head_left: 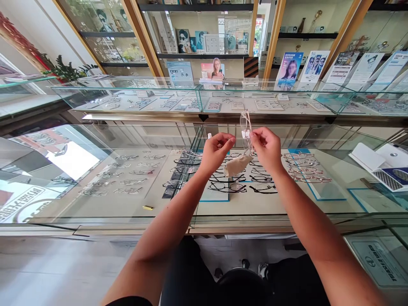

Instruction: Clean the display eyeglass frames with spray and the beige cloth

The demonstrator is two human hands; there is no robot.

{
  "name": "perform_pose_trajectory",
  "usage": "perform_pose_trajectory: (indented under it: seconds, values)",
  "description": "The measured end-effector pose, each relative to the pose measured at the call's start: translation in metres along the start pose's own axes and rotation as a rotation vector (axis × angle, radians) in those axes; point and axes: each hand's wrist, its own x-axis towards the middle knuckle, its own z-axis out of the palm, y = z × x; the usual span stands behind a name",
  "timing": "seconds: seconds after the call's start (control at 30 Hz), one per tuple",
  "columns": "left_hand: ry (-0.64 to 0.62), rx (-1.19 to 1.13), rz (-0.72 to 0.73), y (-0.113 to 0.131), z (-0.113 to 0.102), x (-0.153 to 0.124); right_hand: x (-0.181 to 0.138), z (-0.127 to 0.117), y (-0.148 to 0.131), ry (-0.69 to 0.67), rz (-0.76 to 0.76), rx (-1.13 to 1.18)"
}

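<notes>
My right hand (267, 146) pinches a pair of thin-rimmed eyeglasses (244, 122), turned upright on its side above the glass counter. A small white tag (245, 134) shows on the eyeglasses beside my right fingertips. To the left, my left hand (217, 151) is closed, thumb against fingers, a short gap from the eyeglasses; what it holds, if anything, is hidden. A small white tip (209, 135) shows behind its knuckles; I cannot tell whether it is held. Between and below both hands is a crumpled beige cloth (237, 165); its support is unclear.
Several rows of eyeglasses (227, 187) lie beneath my hands at the glass counter (178, 216). On the left is a small yellow object (147, 208), on the right an opened white box (393, 159). Another glass showcase (143, 102) stands behind, with upright posters (288, 70) on it.
</notes>
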Motion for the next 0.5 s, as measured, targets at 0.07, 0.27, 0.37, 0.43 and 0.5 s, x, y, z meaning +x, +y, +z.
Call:
perform_pose_trajectory:
  seconds: [0.07, 0.27, 0.37, 0.43, 0.5]
  values:
    - [-0.034, -0.035, -0.025, 0.005, 0.001, 0.0, -0.007, 0.006, -0.002, 0.019, -0.092, -0.154]
    - [-0.019, -0.09, -0.044, 0.011, 0.004, -0.001, -0.019, 0.017, -0.003, -0.026, -0.166, -0.277]
    - [-0.03, -0.056, -0.014, 0.018, -0.002, 0.003, -0.018, 0.011, -0.002, -0.049, -0.198, -0.263]
    - [-0.076, 0.049, 0.026, 0.029, -0.013, 0.008, -0.014, 0.005, 0.001, -0.013, -0.214, -0.253]
    - [-0.16, 0.201, 0.073, 0.044, -0.031, 0.015, -0.01, 0.0, 0.004, 0.051, -0.205, -0.259]
